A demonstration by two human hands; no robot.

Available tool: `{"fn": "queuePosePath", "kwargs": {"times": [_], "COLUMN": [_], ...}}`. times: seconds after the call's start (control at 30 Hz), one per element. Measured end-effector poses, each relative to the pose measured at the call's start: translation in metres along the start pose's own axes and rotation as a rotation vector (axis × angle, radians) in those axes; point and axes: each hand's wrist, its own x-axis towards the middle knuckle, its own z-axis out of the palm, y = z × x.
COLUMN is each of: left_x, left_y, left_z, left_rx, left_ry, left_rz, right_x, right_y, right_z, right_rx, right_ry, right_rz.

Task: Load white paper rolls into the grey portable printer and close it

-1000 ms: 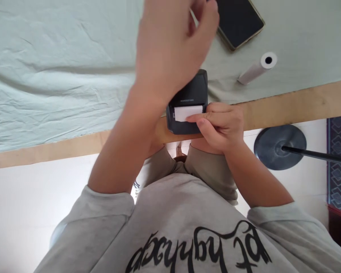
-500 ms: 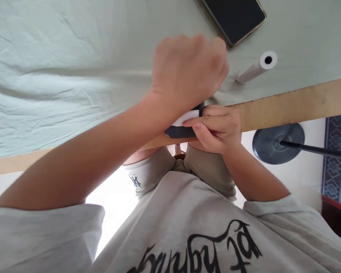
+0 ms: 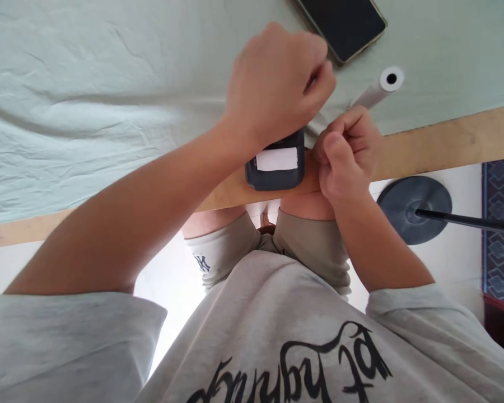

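Observation:
My left hand is closed, its back toward me, above the far part of a dark device. Its curled fingers face away, so what they may hold is hidden. The device looks like a small printer or terminal, with a strip of white paper lying across its near part. It rests at the table's wooden edge, its far part covered by my left hand and wrist. Just right of it, apart from the paper, my right hand is closed, thumb over curled fingers. Whether anything is inside it does not show.
Beyond my right hand a white paper roll stands tilted in view on the pale green cloth. A dark phone lies farther back. Below the wooden edge, at right, is a round black base with a pole.
My right hand has come off the device and paper, moving right and up, and its fingers have curled in. My left hand has shifted slightly up, uncovering more of the device.

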Motion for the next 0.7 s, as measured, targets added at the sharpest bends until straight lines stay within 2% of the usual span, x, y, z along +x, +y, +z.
{"fn": "queuePosePath", "kwargs": {"times": [0.07,0.13,0.17,0.27,0.33,0.47,0.53,0.7], "left_x": [-0.010,-0.030,-0.043,-0.082,-0.104,-0.128,-0.132,-0.136], "left_y": [-0.013,-0.028,-0.035,-0.050,-0.054,-0.050,-0.047,-0.044], "left_z": [0.003,0.010,0.016,0.037,0.049,0.062,0.063,0.069], "left_rx": [-0.113,-0.259,-0.341,-0.390,-0.412,-0.408,-0.363,-0.326], "left_ry": [0.213,0.433,0.511,0.603,0.549,0.246,0.154,0.131], "left_rz": [0.091,0.153,0.109,0.053,0.043,0.003,-0.018,-0.050], "right_x": [0.002,0.003,0.003,0.002,0.002,0.001,0.001,0.000], "right_y": [-0.002,-0.005,-0.006,-0.005,-0.003,-0.009,-0.015,-0.024], "right_z": [0.006,0.010,0.010,0.008,0.006,0.009,0.012,0.017], "right_rx": [0.112,0.128,0.105,0.017,-0.027,-0.103,-0.139,-0.191], "right_ry": [0.151,0.187,0.183,0.166,0.148,0.143,0.135,0.035], "right_rz": [0.035,0.053,0.051,0.039,0.047,0.091,0.112,0.127]}}
